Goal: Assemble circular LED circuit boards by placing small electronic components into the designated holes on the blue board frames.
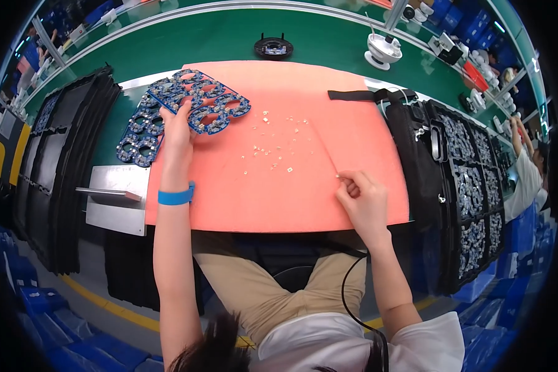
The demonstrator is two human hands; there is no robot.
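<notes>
A blue circuit board panel (219,105) with round cut-outs is gripped at its near edge by my left hand (177,129), fingers closed on it. More blue boards (144,127) lie just left of that hand, partly behind it. My right hand (363,197) is over the right side of the pink mat (279,204), thumb and fingers pinched together. A tiny pale spot shows at those fingertips, too small to name. Small pale pieces (273,150) are scattered over the middle of the mat, between my two hands.
Black trays (59,161) are stacked at the left, near a metal plate with a raised bar (115,201). On the right stand a black bag (412,142) and a black tray of boards (471,186). Behind the mat are a black round part (273,47) and a white device (383,51).
</notes>
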